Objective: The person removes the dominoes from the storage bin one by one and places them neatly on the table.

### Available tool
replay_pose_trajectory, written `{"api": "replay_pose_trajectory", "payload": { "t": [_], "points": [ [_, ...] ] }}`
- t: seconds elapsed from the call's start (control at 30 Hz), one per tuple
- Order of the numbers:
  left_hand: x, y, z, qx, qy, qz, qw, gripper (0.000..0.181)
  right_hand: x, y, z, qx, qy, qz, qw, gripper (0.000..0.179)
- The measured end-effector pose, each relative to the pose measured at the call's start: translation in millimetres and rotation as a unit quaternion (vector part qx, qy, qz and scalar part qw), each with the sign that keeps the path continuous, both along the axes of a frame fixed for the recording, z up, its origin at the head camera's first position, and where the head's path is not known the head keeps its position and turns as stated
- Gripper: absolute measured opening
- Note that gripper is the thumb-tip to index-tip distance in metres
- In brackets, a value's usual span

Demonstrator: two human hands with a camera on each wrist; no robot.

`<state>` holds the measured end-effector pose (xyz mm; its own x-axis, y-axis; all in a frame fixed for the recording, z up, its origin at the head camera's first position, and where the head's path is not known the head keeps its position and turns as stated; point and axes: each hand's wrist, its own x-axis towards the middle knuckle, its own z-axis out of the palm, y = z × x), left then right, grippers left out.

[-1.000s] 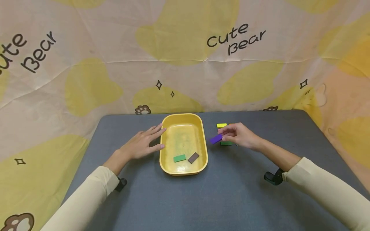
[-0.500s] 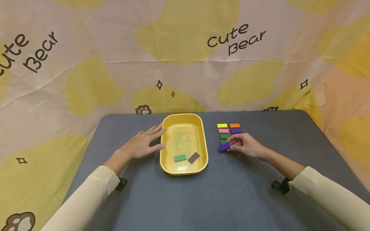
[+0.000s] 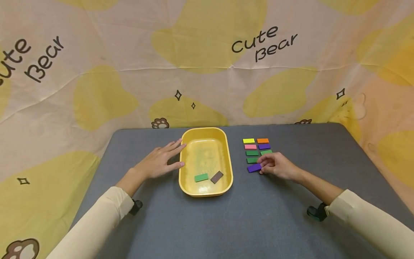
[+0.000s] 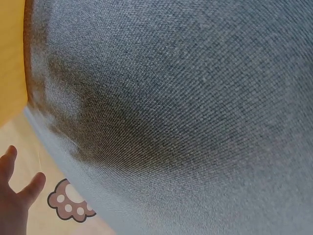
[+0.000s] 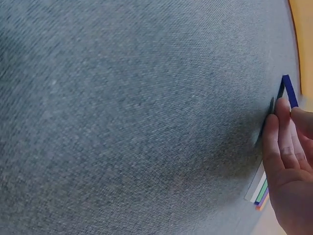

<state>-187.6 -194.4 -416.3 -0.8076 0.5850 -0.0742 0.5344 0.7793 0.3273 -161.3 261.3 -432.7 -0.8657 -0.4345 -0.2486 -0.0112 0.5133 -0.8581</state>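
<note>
My right hand [image 3: 279, 166] pinches one end of a purple block [image 3: 254, 168] low over the table, just in front of two columns of flat blocks. The right wrist view shows the same purple block [image 5: 290, 90] at the fingertips. Those columns hold a yellow block [image 3: 248, 141], an orange block [image 3: 263, 140], a pink block [image 3: 250, 146], another purple block, and several green ones, partly covered by the hand. My left hand [image 3: 158, 160] rests its spread fingers on the left rim of a yellow tray [image 3: 181, 180].
Inside the tray lie a green block [image 3: 201, 177] and a brown block [image 3: 217, 177]. The tray stands on a grey table [image 3: 207, 230], left of the block columns. A patterned cloth [image 3: 207, 97] hangs behind the table's far edge.
My right hand has carried the purple block rightward and toward me, from beside the tray to the near end of the columns, uncovering more blocks. The left hand has stayed put.
</note>
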Motion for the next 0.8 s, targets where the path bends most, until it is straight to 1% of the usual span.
{"api": "replay_pose_trajectory", "payload": {
  "t": [0.17, 0.3, 0.43, 0.6, 0.8],
  "points": [
    [-0.5, 0.0, -0.4, 0.002, -0.001, 0.002, 1.0000, 0.077, 1.4, 1.5, -0.4, 0.003, 0.014, 0.000, 0.9999, 0.024],
    [-1.2, -0.2, -1.3, 0.003, 0.001, 0.000, 1.0000, 0.077, 1.0, 3.5, -1.4, 0.001, 0.011, 0.006, 0.9999, 0.024],
    [-1.2, -1.0, -2.3, -0.002, 0.003, -0.001, 1.0000, 0.078, 0.3, 4.8, -0.2, 0.004, 0.004, 0.008, 1.0000, 0.027],
    [-1.5, -1.6, -2.9, -0.003, 0.001, -0.001, 1.0000, 0.078, -0.7, 5.1, 5.4, 0.010, -0.003, 0.015, 0.9998, 0.035],
    [-1.9, -2.0, -3.3, 0.002, 0.008, -0.004, 1.0000, 0.077, -1.5, 5.8, 12.1, 0.012, -0.029, 0.025, 0.9992, 0.040]
  ]
}}
